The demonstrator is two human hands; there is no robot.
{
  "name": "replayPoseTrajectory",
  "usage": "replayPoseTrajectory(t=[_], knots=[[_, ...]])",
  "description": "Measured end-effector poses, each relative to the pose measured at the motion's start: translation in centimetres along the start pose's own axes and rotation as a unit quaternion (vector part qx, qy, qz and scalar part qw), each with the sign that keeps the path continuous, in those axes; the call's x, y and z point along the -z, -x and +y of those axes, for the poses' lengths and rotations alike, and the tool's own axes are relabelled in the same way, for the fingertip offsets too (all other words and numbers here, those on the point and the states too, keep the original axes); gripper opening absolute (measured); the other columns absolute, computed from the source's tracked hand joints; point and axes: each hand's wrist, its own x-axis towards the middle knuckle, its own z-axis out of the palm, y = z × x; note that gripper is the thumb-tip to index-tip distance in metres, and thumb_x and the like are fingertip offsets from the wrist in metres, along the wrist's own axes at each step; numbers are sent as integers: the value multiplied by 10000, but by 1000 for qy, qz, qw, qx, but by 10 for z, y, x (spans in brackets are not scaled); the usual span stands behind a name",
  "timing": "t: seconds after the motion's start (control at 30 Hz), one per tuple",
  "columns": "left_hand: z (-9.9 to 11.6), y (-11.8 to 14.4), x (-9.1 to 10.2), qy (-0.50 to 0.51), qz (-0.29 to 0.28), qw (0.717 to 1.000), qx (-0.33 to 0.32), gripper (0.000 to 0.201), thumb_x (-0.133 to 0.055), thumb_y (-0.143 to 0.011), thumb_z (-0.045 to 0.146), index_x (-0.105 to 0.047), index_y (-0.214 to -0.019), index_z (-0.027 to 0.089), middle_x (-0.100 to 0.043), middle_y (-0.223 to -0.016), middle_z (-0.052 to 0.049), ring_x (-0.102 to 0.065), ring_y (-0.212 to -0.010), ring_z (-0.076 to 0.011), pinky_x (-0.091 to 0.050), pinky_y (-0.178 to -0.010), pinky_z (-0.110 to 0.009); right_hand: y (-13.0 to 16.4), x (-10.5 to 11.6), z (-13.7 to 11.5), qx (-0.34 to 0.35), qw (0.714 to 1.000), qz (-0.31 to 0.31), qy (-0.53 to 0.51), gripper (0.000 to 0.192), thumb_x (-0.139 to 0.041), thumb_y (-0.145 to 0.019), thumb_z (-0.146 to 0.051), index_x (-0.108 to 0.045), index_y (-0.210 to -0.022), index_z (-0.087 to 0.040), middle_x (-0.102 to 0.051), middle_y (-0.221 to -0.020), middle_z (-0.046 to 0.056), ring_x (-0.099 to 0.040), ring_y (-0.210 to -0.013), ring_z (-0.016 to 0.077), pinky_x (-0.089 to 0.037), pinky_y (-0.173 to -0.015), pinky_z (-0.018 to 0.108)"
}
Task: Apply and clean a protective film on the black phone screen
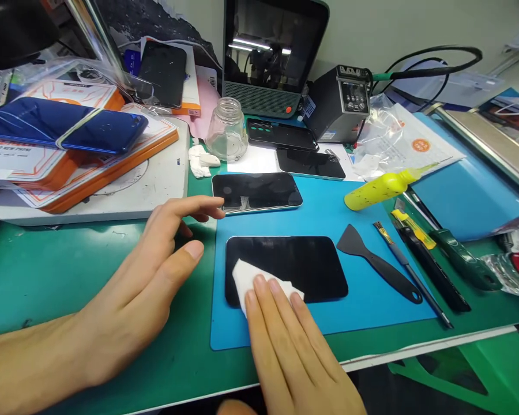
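Observation:
A smartphone (303, 265) with a black screen lies face up on the blue mat (281, 327). On the lower left of its screen is a folded white tissue (249, 278), held down under the fingertips of my right hand (294, 351). Those fingers are stretched out side by side, and the thumb is mostly out of frame. My left hand (151, 282) is held left of the phone, fingers and thumb apart, with nothing in it. Its fingertips come close to a second phone (257, 191) lying behind; whether they touch it I cannot tell.
Right of the phone lie a black spatula (376, 262), a brush (410, 274), a cutter knife (432, 268) and a yellow bottle (384, 187). Behind stand a glass jar (228, 129) and a soldering station (339, 106). Boxes (112, 173) with a blue phone (69, 124) are stacked at left.

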Motion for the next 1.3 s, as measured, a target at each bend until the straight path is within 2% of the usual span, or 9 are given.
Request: replayPoseTrajectory(t=[0.07, 0.23, 0.47, 0.67, 0.83, 0.93, 1.1, 1.2, 1.3], knots=[[2, 0, 0, 0, -3, 1000, 5, 400, -439, -1189, 441, -505, -1555, 588, -612, -1565, 112, -575, -1466, -248, -528, -1200, -452, 2, 1, 6, 1, 1000, -12, 1, 741, -457, -1179, -560, -616, -1566, 51, -624, -1631, 226, -605, -1547, 358, -402, -1373, 469], [4, 0, 2, 2, -4, 1000, -5, 400, -452, -1187, 421, -514, -1548, 580, -617, -1549, 113, -572, -1458, -232, -516, -1199, -419, -25, 0, 21, -76, 997, -2, -25, 633, -476, -1191, -461, -644, -1535, 43, -610, -1645, 206, -619, -1538, 349, -500, -1318, 497], [8, 1, 2, 5, -19, 1000, 5, 403, -440, -1188, 405, -507, -1550, 567, -603, -1562, 112, -557, -1459, -220, -503, -1204, -406, 14, 17, 23, -14, 999, -30, -3, 675, -498, -1177, -515, -631, -1544, 36, -674, -1586, 228, -590, -1563, 342, -443, -1355, 487], [7, 2, 2, -12, -10, 1000, 4, 387, -460, -1183, 432, -530, -1535, 576, -616, -1551, 128, -555, -1499, -218, -528, -1195, -349, -16, 4, 36, -93, 995, -10, -21, 599, -460, -1199, -413, -604, -1572, 32, -622, -1646, 197, -618, -1544, 332, -491, -1322, 508], [9, 0, 1, -26, -12, 1000, 7, 403, -462, -1186, 427, -508, -1566, 550, -597, -1582, 132, -545, -1514, -200, -526, -1208, -319, 18, 20, 26, -37, 999, -31, 2, 702, -469, -1183, -524, -617, -1544, 60, -639, -1626, 237, -561, -1593, 332, -397, -1380, 473], [7, 1, 3, -26, -27, 999, 14, 397, -452, -1191, 422, -501, -1573, 520, -587, -1590, 122, -537, -1521, -217, -527, -1223, -348, 21, 23, 31, -39, 999, -35, 6, 688, -464, -1187, -526, -631, -1538, 42, -653, -1618, 222, -578, -1582, 323, -390, -1384, 470], [-12, 2, 9, -17, -38, 999, 30, 389, -499, -1162, 507, -548, -1546, 475, -641, -1543, 88, -580, -1461, -283, -577, -1173, -418, -7, 7, 49, -108, 994, -5, -10, 588, -492, -1193, -405, -602, -1575, 29, -629, -1648, 191, -619, -1546, 327, -462, -1346, 500], [-16, 1, 8, -15, -20, 999, 38, 400, -532, -1133, 541, -578, -1519, 452, -670, -1506, 66, -636, -1346, -305, -593, -1148, -474, 8, 12, 45, -95, 995, -11, -8, 630, -480, -1193, -448, -601, -1564, 46, -616, -1657, 218, -561, -1596, 335, -453, -1352, 500], [-4, 1, 3, -19, -13, 998, 62, 366, -491, -1150, 528, -576, -1499, 459, -652, -1510, 71, -602, -1371, -320, -552, -1184, -516, 30, 22, 40, -60, 998, -20, 11, 690, -468, -1187, -515, -635, -1510, 71, -650, -1611, 261, -530, -1618, 344, -429, -1367, 492]])
